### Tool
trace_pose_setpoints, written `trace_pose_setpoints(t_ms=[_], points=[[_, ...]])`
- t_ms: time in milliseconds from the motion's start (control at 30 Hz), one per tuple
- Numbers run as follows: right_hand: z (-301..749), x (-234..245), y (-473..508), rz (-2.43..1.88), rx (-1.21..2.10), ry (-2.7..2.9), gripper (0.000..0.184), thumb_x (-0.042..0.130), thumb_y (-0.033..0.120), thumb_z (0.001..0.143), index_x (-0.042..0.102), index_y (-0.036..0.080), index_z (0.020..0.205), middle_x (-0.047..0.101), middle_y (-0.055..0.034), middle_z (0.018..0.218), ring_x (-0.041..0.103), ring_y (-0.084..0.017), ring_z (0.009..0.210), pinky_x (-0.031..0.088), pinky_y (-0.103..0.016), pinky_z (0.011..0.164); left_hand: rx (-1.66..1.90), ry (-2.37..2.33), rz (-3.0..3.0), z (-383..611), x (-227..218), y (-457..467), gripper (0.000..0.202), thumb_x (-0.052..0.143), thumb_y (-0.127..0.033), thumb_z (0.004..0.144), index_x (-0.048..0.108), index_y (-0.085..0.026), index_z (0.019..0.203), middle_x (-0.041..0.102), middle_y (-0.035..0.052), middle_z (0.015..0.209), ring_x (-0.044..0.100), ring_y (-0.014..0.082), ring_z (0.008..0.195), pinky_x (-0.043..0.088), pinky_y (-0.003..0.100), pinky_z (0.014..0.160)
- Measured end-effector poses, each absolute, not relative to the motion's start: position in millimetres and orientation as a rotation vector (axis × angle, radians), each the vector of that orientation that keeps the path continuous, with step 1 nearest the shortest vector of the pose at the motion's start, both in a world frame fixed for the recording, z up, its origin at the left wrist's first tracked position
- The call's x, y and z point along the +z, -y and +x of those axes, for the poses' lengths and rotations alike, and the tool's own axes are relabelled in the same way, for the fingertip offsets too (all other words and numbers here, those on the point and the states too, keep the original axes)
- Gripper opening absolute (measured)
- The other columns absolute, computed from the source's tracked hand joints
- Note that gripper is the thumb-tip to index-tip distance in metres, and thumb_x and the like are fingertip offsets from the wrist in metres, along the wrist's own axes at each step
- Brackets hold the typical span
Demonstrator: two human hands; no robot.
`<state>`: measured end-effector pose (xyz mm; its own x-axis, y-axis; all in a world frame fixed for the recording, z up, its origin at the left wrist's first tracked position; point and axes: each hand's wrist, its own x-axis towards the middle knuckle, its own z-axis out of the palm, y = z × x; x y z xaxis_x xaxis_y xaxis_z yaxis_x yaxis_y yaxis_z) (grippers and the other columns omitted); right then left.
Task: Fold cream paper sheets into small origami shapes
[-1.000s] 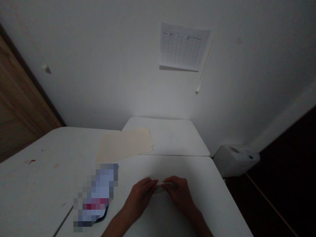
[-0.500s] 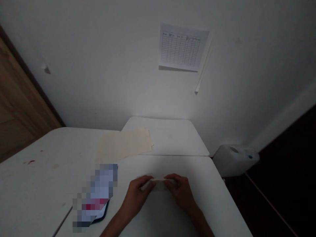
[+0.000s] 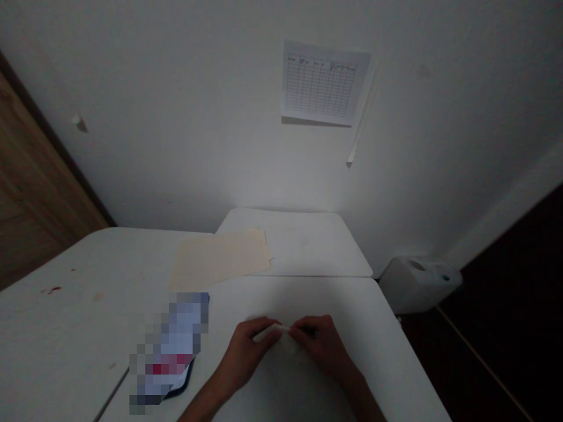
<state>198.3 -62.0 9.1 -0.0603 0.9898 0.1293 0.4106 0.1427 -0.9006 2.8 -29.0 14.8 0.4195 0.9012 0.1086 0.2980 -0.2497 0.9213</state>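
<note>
Between my two hands is a small, thin, pale piece [image 3: 285, 328] that looks like paper or cloth; its exact kind is hard to make out in the dim light. My left hand [image 3: 253, 346] pinches its left end between thumb and fingers. On the other end, my right hand [image 3: 319, 343] has a similar pinch, with the fingertips of both hands close together. Both hands are low over the front part of the white table [image 3: 246, 299]. Most of the pale piece is hidden by the fingers.
Left of my hands lies a phone [image 3: 180, 334], its screen pixelated. Cream sheets [image 3: 220, 258] lie farther back across the table joints. A printed table on paper [image 3: 325, 82] hangs on the wall. Beyond the table's right edge stands a white plastic container [image 3: 417, 287].
My hands have come closer together and dropped slightly. The pale piece between them now shows as a narrower, tilted strip.
</note>
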Motion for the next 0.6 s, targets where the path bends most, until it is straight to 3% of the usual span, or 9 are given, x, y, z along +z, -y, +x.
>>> trace_pose_setpoints(t_ms=[167,600], points=[[197.7,7.6,61.1,-1.411,0.834,1.610,0.014,0.067,0.028,0.080,0.076,0.020,0.073,0.071,-0.0002,0.065,0.061,-0.014,0.059,0.043,-0.022,0.057,0.841,-1.045,1.749,1.2,11.0,25.7,0.022,0.058,-0.036,0.087,0.076,-0.023,0.089,0.074,0.0011,0.085,0.066,0.0198,0.081,0.047,0.026,0.076],[200.2,8.8,61.9,-1.443,0.864,1.679,0.010,0.071,0.032,0.078,0.078,0.025,0.080,0.074,0.0000,0.073,0.065,-0.016,0.064,0.045,-0.025,0.062,0.865,-1.132,1.749,1.9,15.7,27.0,0.028,0.058,-0.039,0.084,0.073,-0.019,0.070,0.069,0.0020,0.068,0.061,0.0186,0.068,0.045,0.025,0.065]])
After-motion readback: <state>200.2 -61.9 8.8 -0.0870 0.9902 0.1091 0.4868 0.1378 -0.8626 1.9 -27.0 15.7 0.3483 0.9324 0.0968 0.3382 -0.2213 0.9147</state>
